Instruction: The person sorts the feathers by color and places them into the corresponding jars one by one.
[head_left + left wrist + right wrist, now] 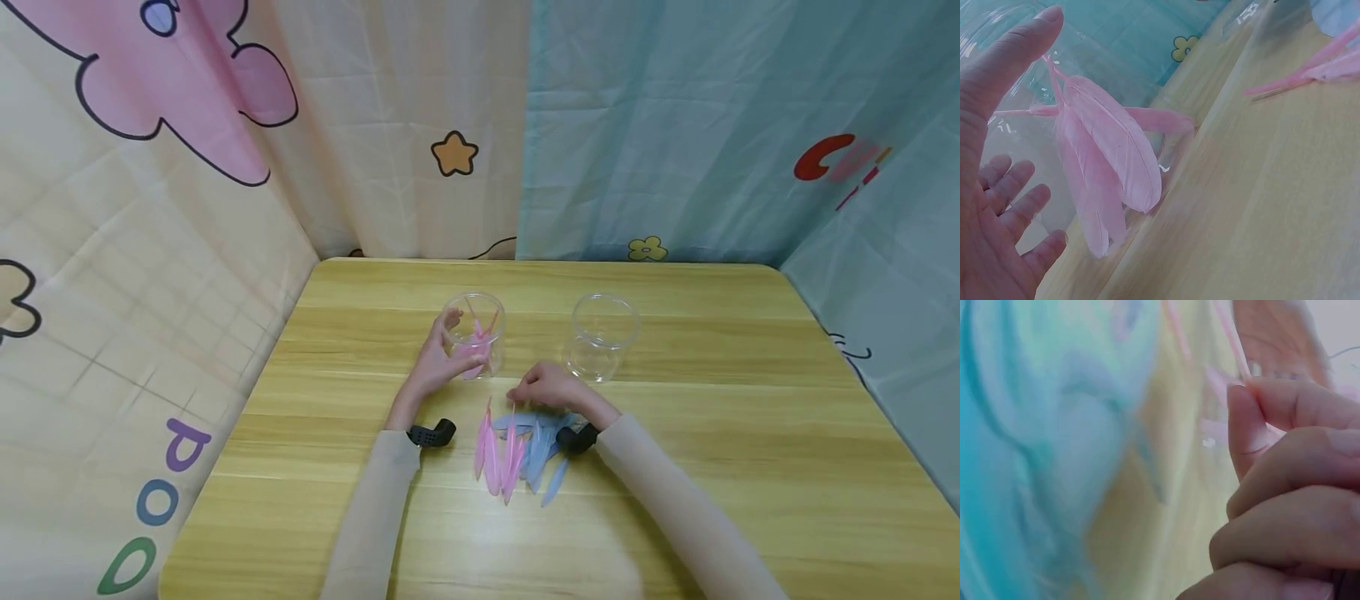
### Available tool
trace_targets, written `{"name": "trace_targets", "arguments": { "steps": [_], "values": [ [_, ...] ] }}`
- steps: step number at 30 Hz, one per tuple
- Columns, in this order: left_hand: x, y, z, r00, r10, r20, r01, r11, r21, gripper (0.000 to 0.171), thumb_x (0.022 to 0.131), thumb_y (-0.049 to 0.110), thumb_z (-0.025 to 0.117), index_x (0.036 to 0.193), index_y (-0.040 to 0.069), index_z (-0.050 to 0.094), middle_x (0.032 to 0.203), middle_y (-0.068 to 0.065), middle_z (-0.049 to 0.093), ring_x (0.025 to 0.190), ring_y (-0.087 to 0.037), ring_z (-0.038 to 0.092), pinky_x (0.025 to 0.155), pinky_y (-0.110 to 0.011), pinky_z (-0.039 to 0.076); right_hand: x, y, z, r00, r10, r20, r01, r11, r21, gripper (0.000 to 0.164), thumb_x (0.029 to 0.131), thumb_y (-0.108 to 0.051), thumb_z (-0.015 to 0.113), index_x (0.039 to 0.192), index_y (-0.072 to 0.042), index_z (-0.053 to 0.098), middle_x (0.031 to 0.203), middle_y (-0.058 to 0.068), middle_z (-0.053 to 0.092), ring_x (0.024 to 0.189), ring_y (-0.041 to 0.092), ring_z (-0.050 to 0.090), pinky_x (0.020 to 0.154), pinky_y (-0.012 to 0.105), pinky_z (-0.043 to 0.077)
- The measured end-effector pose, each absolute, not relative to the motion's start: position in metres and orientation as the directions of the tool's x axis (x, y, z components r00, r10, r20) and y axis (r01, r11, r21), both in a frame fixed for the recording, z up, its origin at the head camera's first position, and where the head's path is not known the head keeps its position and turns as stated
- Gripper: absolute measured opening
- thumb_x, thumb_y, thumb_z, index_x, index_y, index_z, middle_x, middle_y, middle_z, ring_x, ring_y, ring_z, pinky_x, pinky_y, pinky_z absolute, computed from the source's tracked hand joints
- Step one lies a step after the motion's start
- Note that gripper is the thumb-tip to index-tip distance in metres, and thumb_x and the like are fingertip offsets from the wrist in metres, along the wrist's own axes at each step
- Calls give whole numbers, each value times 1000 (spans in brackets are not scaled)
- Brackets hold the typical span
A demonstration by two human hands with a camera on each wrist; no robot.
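Note:
My left hand (438, 358) is around a clear cup (495, 333), thumb on the near side and fingers round the far side. Several pink feathers (1113, 147) stand in that cup, quills upward. My right hand (551, 386) pinches the thin quill of a pink feather (512, 450) between thumb and index finger (1297, 403); its other fingers are curled. Beside it on the table lie more pink feathers (491, 458) and a bunch of blue feathers (537, 454), partly hidden under the right wrist.
A second clear cup (605, 321) stands to the right of the first, near the back of the wooden table (712, 350). Printed curtains (405, 100) hang behind the table and along both sides. A black wrist camera (432, 434) sits on each wrist.

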State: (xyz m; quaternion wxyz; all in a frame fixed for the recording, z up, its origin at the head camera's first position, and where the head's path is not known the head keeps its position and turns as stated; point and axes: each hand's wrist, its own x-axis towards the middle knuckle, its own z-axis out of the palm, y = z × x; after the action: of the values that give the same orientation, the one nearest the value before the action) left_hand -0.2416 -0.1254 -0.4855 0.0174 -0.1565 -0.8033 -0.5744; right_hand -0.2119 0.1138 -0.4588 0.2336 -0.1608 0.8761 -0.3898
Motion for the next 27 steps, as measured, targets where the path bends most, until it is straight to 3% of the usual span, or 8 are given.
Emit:
{"name": "trace_targets", "arguments": {
  "steps": [5, 7, 11, 18, 23, 27],
  "values": [
    [-242, -126, -486, -950, 233, 210, 274, 290, 917, 101, 75, 32, 82, 150, 14, 17, 151, -4, 31, 137, -17, 26, 105, -51, 24, -215, 121, -442, -873, -429, -231, -72, 582, -810, 33, 87, -30, 68, 74, 1, 70, 49, -4, 36, 44, 10, 29, 43, 24, 23],
    [-242, -126, -486, -948, 235, 214, 278, 291, 916, 102, 74, 33, 82, 150, 12, 17, 150, -5, 31, 137, -19, 26, 105, -52, 24, -216, 123, -433, -891, -406, -203, -60, 548, -835, 32, 88, -29, 67, 80, 1, 71, 52, -6, 41, 46, 10, 31, 45, 25, 25],
    [-242, -126, -486, -948, 237, 212, 278, 298, 913, 103, 74, 35, 82, 150, 12, 17, 150, -4, 31, 136, -20, 27, 105, -52, 25, -221, 125, -406, -935, -330, -131, -44, 473, -880, 31, 90, -32, 66, 85, -2, 71, 53, -4, 40, 46, 11, 30, 45, 25, 25],
    [-242, -126, -486, -950, 227, 214, 278, 308, 910, 98, 74, 26, 82, 149, 11, 21, 149, -4, 32, 136, -21, 28, 104, -53, 26, -238, 122, -361, -983, -182, 30, -93, 348, -933, 39, 87, -43, 67, 93, -4, 72, 49, -3, 35, 42, 12, 26, 42, 27, 22],
    [-242, -126, -487, -945, 244, 218, 286, 292, 913, 98, 75, 24, 82, 149, 10, 19, 150, -6, 31, 137, -24, 26, 104, -55, 24, -250, 114, -354, -990, -73, 124, -140, 312, -939, 38, 87, -41, 68, 91, -4, 71, 49, -2, 36, 41, 13, 27, 42, 28, 22],
    [-242, -126, -487, -945, 245, 216, 285, 294, 912, 98, 76, 28, 81, 149, 11, 19, 150, -4, 32, 137, -23, 26, 105, -55, 23, -256, 106, -361, -970, -3, 245, -230, 358, -905, 35, 87, -39, 68, 88, -4, 72, 48, -2, 37, 40, 13, 30, 41, 28, 24]
  ]
}}
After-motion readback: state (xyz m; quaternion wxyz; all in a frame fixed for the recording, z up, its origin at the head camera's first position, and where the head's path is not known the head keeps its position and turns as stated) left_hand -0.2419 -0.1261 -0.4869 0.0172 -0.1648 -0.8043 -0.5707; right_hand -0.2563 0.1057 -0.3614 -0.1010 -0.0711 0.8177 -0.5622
